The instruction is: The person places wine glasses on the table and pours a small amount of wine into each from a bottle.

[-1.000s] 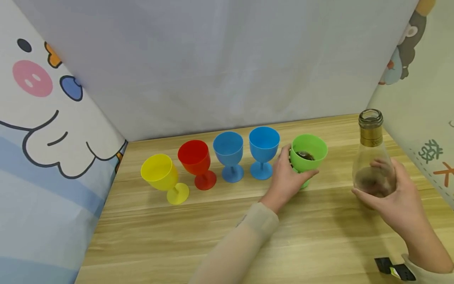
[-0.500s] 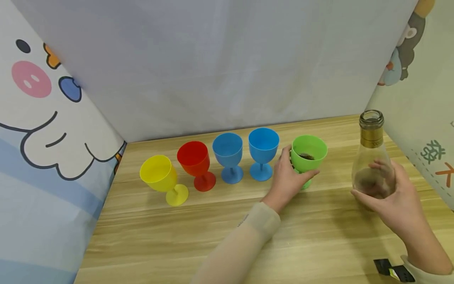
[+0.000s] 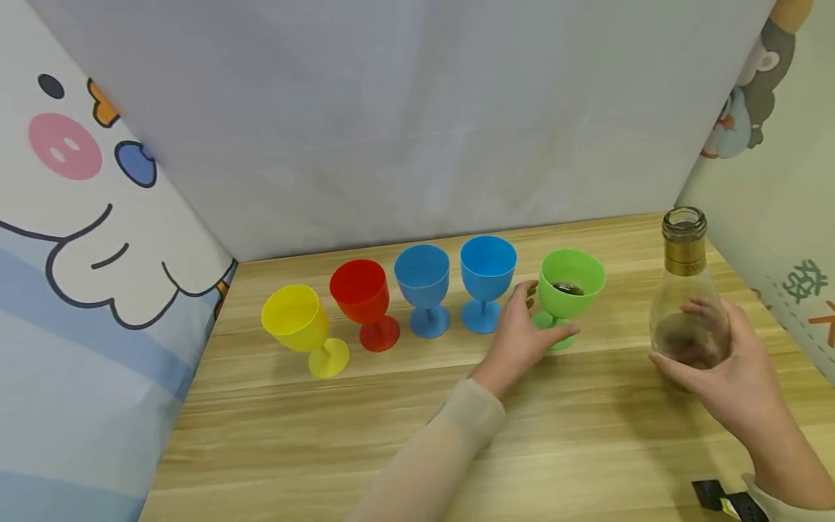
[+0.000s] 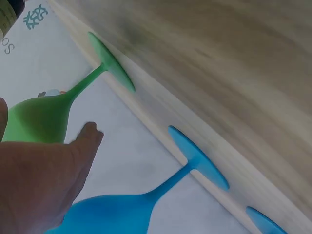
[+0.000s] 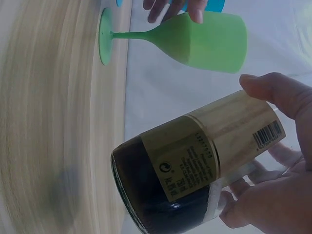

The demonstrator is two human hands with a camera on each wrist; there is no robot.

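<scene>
A green goblet (image 3: 562,307) with a little dark liquid inside stands upright on the wooden table. My left hand (image 3: 518,335) is beside its left side, thumb and fingers spread around the stem area and loose from it. In the left wrist view that hand partly covers the goblet's bowl (image 4: 41,117). My right hand (image 3: 744,370) grips a clear glass bottle (image 3: 685,290) with a gold neck band, thumb in front and fingers behind. Dark liquid fills its lower part, and a label (image 5: 195,151) shows in the right wrist view. The bottle is held above the table.
Left of the green goblet stand two blue goblets (image 3: 488,270) (image 3: 421,279), a red goblet (image 3: 359,293) and a yellow goblet (image 3: 296,322), roughly in a row. A pale cloth wall (image 3: 391,130) rises behind the table (image 3: 293,449); printed panels flank both sides.
My left hand has loosened from the green goblet and drawn slightly left and down, uncovering its stem and base. The right hand still holds the bottle in about the same place.
</scene>
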